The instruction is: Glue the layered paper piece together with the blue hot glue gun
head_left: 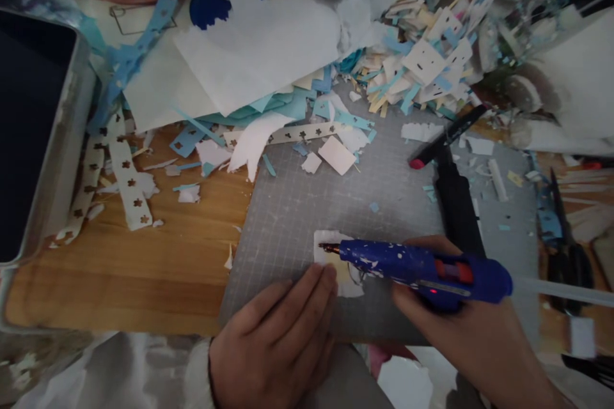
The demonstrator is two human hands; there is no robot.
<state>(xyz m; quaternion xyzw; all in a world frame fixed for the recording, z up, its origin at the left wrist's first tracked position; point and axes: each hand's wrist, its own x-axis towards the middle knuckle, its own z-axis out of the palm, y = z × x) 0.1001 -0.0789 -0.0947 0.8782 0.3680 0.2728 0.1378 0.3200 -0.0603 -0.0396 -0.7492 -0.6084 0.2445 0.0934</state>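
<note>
One glue gun (422,266) gripped in right hand (460,319) | one paper piece (336,265) pressed by left hand (273,339) fingers | one cutting mat (307,204)

The left hand (275,339) lay palm down, back upward, fingers (314,287) extended together and pointing forward and right, tips pressed flat. The right hand (460,319) entered from the lower right, wrist low, fingers curled in a closed grip, thumb side uppermost.
</note>
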